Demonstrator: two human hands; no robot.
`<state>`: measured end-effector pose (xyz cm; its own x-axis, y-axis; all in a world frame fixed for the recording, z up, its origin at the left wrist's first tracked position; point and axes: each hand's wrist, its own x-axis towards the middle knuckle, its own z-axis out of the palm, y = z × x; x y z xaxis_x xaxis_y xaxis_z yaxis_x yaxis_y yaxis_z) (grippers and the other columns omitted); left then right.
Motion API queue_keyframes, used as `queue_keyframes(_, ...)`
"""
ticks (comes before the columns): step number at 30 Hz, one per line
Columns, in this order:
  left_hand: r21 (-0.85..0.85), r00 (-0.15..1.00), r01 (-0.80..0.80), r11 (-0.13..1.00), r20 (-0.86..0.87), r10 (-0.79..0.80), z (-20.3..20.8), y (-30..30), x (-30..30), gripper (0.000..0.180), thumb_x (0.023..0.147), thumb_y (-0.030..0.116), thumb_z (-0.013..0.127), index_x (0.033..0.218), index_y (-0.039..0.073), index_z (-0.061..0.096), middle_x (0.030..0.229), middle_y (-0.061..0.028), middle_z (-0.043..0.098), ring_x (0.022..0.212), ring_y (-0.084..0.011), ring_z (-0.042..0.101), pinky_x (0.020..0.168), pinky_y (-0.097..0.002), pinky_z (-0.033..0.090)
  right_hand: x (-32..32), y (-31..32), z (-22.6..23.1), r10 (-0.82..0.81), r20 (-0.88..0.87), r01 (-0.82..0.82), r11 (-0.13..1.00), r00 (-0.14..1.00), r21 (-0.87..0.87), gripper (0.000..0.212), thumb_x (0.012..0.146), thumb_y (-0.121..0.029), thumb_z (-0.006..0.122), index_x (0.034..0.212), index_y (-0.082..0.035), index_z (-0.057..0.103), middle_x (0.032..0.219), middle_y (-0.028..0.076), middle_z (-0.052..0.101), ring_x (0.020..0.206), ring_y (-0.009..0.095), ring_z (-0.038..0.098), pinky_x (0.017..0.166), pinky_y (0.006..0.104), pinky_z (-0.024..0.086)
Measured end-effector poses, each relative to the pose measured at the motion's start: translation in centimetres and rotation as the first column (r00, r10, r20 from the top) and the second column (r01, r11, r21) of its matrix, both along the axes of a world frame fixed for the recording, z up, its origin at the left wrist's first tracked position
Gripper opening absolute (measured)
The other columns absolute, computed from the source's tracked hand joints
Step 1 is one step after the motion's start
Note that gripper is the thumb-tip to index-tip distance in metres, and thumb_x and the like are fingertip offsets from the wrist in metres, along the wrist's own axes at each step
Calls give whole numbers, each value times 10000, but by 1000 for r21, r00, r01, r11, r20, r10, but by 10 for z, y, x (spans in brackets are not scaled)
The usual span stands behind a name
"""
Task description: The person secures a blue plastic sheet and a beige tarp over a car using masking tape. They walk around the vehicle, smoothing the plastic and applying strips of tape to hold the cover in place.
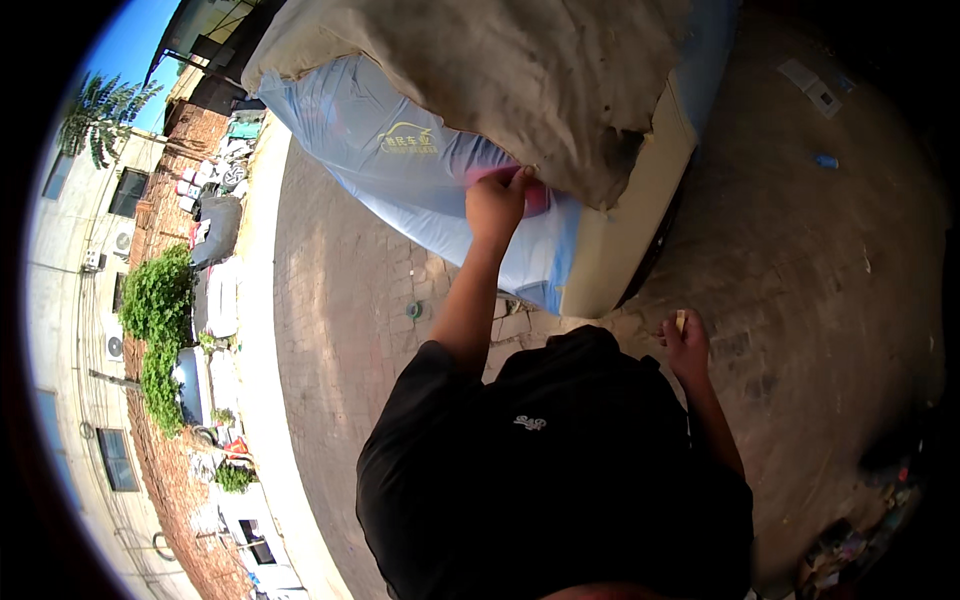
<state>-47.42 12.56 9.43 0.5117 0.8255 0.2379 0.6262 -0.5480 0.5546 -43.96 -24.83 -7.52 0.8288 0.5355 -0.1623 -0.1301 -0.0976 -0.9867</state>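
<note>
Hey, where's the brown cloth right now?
In the head view, the brown cloth lies at top centre, over the bluish plastic sheet, its lower edge by your left hand.

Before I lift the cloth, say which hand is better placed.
Probably the left hand: it is at the edge of the cloth, while the right hand is farther off, holding a small yellow piece.

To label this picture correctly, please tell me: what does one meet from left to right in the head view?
Green bushes → small green object → left hand → right hand with yellowish piece → small blue object.
</note>
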Motion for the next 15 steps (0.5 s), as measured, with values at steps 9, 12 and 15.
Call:
queue_keyframes(9, 165, 869, -13, 986, 489, -70, -37, -36, 10, 420, 1022, 291, 623, 719, 0, 610, 584, -26, 578, 551, -80, 514, 536, -272, 422, 84, -11, 29, 72, -79, -70, 997, 994, 30, 316, 1015, -163, 586, 1291, -29, 510, 865, 50, 679, 620, 66, 560, 562, 239, 475)
queue_keyframes(12, 138, 788, 340, 930, 497, -362, -63, -95, 73, 342, 1026, 236, 609, 776, 3, 607, 599, -22, 576, 545, -78, 506, 528, -265, 420, 124, -28, 40, 97, -48, -97, 995, 994, 11, 380, 1018, -152, 550, 1368, -22, 477, 860, 48, 677, 596, 55, 533, 538, 238, 456)
queue_keyframes(15, -425, 645, 763, 487, 449, -618, -60, -181, 170, 240, 979, 227, 682, 969, -11, 645, 795, -71, 662, 712, -110, 613, 619, -277, 481, 168, -42, 63, 30, 101, -22, 996, 994, -82, 439, 998, -103, 527, 1421, -20, 442, 871, 71, 686, 647, 112, 599, 602, 281, 503)
